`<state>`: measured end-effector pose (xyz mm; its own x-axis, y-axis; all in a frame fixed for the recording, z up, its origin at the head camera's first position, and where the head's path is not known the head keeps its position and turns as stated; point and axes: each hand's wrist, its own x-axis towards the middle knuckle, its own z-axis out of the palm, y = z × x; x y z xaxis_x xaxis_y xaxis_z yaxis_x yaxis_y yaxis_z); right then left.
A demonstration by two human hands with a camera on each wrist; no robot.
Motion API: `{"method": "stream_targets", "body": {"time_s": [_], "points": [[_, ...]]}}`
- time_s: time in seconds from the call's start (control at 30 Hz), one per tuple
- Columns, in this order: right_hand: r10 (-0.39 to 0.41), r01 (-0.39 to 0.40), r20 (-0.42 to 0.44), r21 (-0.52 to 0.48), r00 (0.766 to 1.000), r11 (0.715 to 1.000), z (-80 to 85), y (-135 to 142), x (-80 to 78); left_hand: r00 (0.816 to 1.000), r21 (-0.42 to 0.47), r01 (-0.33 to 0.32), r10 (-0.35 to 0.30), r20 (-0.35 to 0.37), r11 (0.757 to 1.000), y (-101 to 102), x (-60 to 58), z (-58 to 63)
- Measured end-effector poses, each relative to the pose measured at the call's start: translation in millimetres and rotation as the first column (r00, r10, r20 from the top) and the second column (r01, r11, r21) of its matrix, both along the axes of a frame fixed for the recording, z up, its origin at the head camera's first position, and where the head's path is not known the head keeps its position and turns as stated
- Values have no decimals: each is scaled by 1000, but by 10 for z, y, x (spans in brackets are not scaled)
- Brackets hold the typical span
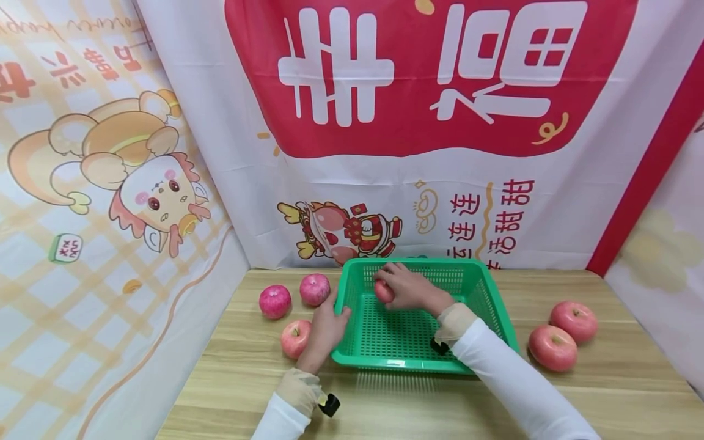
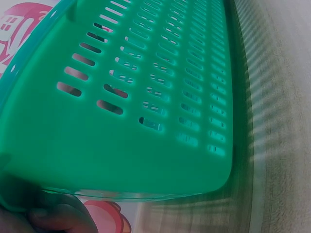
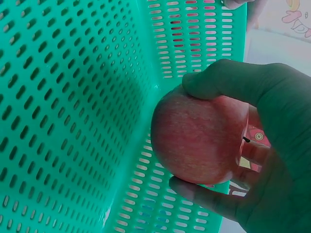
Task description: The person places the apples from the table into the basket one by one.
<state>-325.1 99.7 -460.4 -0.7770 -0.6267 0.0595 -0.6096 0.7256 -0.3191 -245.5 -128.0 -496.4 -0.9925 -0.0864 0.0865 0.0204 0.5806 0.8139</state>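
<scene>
A green plastic basket (image 1: 418, 365) with slotted walls stands on the wooden table. My left hand (image 1: 329, 325) grips its left rim; in the left wrist view the curled fingers (image 2: 63, 213) show at the rim's corner, beside the slotted outer wall. My right hand (image 1: 409, 287) reaches inside the basket and holds a red apple (image 1: 383, 291) near the far left part. Seen from the right wrist, thumb and fingers span the apple (image 3: 197, 138), its stem turned toward the palm. Whether the apple touches the basket floor I cannot tell.
Left of the basket lie two deep pink apples (image 1: 275, 301) and a lighter red apple (image 1: 296, 339), close to my left hand. Two large red apples (image 1: 552, 348) sit together on the right. A printed cloth (image 1: 341, 177) hangs behind the table (image 1: 231, 379).
</scene>
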Motion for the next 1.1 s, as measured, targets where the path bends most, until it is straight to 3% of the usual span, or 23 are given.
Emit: {"method": "stream_targets", "body": {"time_s": [1.1], "points": [[32, -34, 24, 56, 999, 998, -88, -299, -55, 1000, -31, -1, 1, -11, 1000, -13, -21, -15]]}}
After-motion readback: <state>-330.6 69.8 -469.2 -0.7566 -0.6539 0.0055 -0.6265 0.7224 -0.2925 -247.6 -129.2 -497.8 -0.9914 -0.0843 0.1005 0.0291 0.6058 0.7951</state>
